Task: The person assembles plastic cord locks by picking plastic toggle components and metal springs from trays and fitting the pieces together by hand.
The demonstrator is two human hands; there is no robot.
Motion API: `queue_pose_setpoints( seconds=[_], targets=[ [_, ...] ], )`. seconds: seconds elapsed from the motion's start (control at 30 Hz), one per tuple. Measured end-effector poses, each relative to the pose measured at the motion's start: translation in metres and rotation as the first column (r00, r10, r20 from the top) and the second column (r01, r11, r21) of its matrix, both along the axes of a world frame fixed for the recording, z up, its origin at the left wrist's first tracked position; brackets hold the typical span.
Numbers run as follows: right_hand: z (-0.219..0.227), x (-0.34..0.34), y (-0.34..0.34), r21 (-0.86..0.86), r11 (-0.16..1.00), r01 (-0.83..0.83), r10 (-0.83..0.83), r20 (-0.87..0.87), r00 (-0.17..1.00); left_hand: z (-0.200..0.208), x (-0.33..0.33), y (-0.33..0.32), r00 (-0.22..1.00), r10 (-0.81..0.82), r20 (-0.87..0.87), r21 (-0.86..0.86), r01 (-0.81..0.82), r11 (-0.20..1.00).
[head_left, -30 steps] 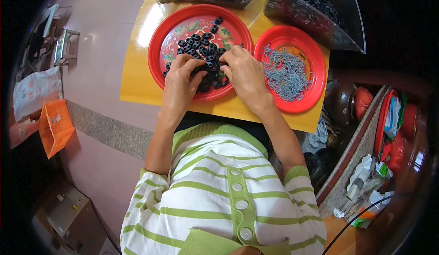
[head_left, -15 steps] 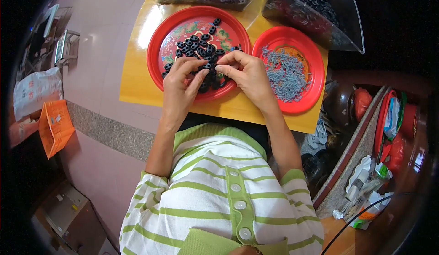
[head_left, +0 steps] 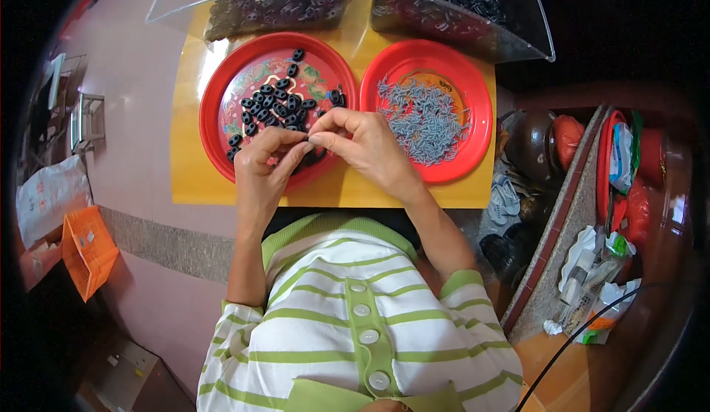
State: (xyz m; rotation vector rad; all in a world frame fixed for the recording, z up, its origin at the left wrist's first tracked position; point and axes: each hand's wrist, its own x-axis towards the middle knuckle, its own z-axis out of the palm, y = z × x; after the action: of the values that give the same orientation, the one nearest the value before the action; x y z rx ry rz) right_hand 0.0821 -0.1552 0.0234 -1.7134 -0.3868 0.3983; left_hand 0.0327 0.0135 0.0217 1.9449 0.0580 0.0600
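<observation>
Over the near edge of a red patterned tray (head_left: 214,142), my left hand (head_left: 260,166) pinches a small black part (head_left: 306,137), mostly hidden by the fingertips. My right hand (head_left: 370,149) is also closed, thumb and forefinger pressed together against that part. Whatever else the right fingertips hold is too small to make out. Several black oval pieces with two holes (head_left: 279,109) lie loose in the tray under and beyond my hands. Just right of it, a red plate (head_left: 479,127) carries a heap of small grey screws (head_left: 425,127).
Two clear plastic bins (head_left: 458,36) full of black parts stand at the table's far side. The yellow tabletop (head_left: 194,183) ends close in front of me. Bags and pots (head_left: 534,146) crowd the right; an orange bag (head_left: 89,249) sits at the far left.
My fingertips, slightly apart before, now meet at the small black part. The whole view has shifted, so the trays and bins appear further left.
</observation>
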Motion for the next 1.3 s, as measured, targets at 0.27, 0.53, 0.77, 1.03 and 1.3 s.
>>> queue_pose_setpoints(
  seconds=[0.27, 0.53, 0.77, 1.03, 1.3],
  targets=[
    [-0.015, 0.026, -0.044, -0.237, 0.937, 0.255, -0.194, 0.255, 0.947, -0.013, 0.006, -0.004, 0.998, 0.003, -0.058, -0.104, -0.009, 0.995],
    [-0.017, 0.067, -0.091, -0.461, 0.707, 0.537, -0.221, 0.577, 0.786, -0.010, 0.010, -0.020, 0.977, -0.097, -0.188, -0.384, 0.018, 0.923],
    [-0.018, 0.081, -0.091, -0.682, 0.584, 0.440, 0.121, 0.609, 0.784, -0.008, 0.010, -0.027, 0.966, -0.145, -0.212, -0.450, 0.035, 0.892],
    [-0.022, 0.095, -0.079, -0.784, 0.474, 0.401, 0.363, 0.589, 0.722, -0.015, 0.009, -0.030, 0.972, -0.198, -0.125, -0.334, 0.146, 0.931],
    [-0.010, 0.084, -0.092, -0.580, 0.757, 0.300, 0.060, 0.519, 0.853, -0.008, 0.001, -0.027, 0.968, -0.174, -0.180, -0.516, 0.058, 0.854]
  ],
)
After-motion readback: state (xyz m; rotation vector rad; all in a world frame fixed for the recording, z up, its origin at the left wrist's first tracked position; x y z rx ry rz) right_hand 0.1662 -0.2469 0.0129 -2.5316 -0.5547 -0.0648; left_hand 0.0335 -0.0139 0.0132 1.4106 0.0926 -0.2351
